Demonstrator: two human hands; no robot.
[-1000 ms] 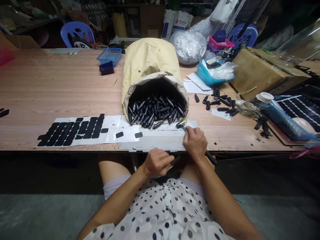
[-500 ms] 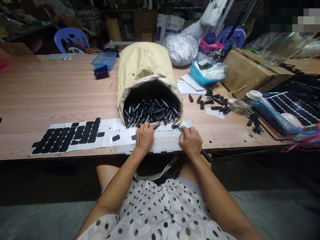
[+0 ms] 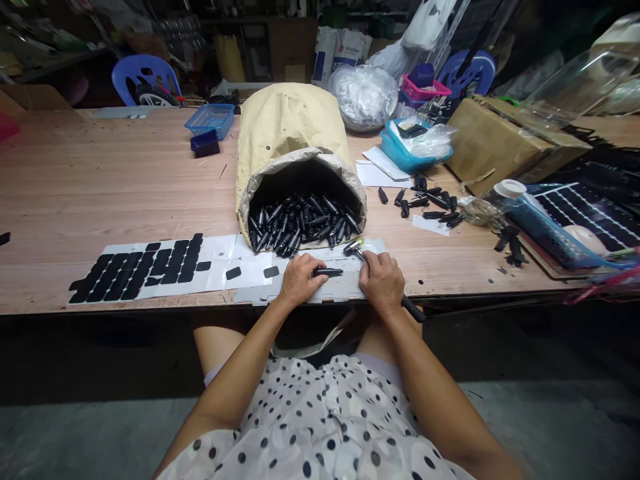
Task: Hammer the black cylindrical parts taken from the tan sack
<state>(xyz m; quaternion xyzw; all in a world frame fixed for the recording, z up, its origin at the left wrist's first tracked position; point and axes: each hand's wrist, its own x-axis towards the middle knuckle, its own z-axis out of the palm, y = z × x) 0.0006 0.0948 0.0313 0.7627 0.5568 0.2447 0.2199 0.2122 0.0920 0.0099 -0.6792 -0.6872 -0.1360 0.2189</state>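
My left hand (image 3: 301,279) is closed around one end of a slim black cylindrical part (image 3: 330,272), which lies level over the grey board (image 3: 345,288) at the table's front edge. My right hand (image 3: 382,280) grips a hammer (image 3: 354,249) close to its metal head; the black handle end sticks out below the palm. Behind both hands, a yellow sack (image 3: 293,117) lies on its side with its mouth facing me. Many similar black parts (image 3: 300,220) are heaped in that mouth.
To the left, black rounded stickers (image 3: 120,273) cover a white sheet (image 3: 213,275). Blue baskets (image 3: 210,121) stand behind. Loose black parts (image 3: 434,202) are scattered right of the sack, near a teal basket (image 3: 415,159) and a cardboard box (image 3: 493,147).
My left hand has drawn back from the sack's mouth, toward me and slightly right, with a black cylindrical part in its fingers. My right hand stays in place with the hammer.
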